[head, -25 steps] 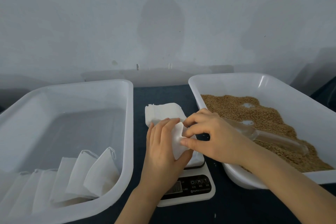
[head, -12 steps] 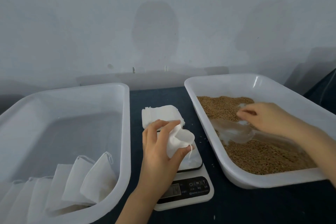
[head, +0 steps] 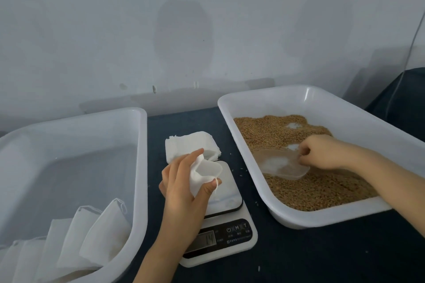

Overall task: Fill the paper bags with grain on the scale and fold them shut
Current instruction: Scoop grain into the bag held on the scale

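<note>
Digital scale at centre of the dark tabletop; on its black panel a power symbol, "M" and "T", smaller print beneath unreadable, display digits blurred, seemingly "14". Above the scale's platform, a white paper bag, mouth open, pinched between thumb and fingers of the left hand, that wrist covering part of the display. Behind the scale, touching nothing else, a stack of flat bags. To the right, a white tray of brown grain; in it a clear scoop, gripped at its rear by the curled fingers of the right hand. To the left, a translucent tub with white bags leaning in a row at its near end. A few loose kernels beside the scale.
</note>
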The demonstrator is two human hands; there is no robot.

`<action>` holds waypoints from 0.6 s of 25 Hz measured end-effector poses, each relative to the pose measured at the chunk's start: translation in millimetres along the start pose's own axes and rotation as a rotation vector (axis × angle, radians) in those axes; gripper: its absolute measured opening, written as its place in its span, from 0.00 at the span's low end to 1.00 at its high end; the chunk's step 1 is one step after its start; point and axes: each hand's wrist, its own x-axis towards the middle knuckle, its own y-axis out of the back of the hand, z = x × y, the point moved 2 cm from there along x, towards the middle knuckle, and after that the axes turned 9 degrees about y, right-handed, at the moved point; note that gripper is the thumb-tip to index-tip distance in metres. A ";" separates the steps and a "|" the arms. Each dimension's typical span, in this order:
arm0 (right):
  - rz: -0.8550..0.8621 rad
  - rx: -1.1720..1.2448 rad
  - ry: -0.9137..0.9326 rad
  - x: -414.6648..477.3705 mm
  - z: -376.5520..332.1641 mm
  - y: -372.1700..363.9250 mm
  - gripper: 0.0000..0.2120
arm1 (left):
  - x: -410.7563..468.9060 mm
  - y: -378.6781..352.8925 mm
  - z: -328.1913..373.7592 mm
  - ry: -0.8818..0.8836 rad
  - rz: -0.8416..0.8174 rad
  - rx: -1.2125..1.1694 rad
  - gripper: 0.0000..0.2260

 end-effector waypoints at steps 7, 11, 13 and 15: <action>0.249 -0.258 0.071 -9.7 18.8 20.7 0.21 | -3.2 -2.0 0.6 0.040 -0.015 -0.028 0.19; 0.185 -0.204 0.128 -9.6 25.3 9.8 0.22 | -1.8 -1.9 -1.7 0.083 -0.010 -0.035 0.18; 0.191 -0.210 0.159 -10.5 22.3 5.4 0.23 | -2.5 -1.9 -2.6 0.092 -0.004 -0.038 0.18; 0.180 -0.229 0.188 -9.3 17.2 2.2 0.26 | -3.9 -0.4 -2.2 0.092 0.015 -0.051 0.14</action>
